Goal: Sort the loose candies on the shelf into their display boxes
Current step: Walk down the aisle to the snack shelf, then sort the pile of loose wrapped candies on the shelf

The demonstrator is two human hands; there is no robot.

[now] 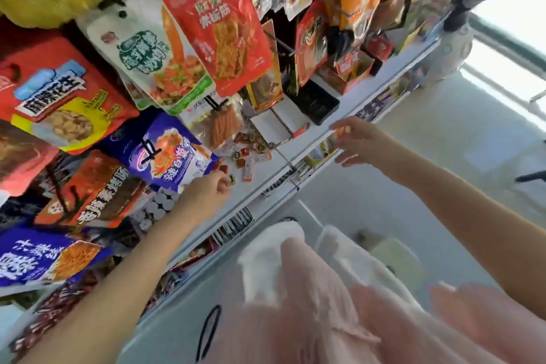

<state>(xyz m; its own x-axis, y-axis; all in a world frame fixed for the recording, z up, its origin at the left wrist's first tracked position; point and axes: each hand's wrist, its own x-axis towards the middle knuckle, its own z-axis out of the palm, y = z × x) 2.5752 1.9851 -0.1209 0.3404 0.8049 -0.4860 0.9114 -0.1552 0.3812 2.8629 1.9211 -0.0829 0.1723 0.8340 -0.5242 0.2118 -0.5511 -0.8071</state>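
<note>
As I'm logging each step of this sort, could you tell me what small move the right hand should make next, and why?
Probably carry the candy a little further left and drop it into the white box. The right hand pinches an orange piece just off the shelf edge, that open box is nearest, and the left hand is busy at the loose pile.

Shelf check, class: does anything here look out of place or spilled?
Yes. Loose candies lie scattered on the white shelf beside a nearly empty white box, not in it. The right hand pinches one candy; the left hand reaches the pile's near edge.
</note>
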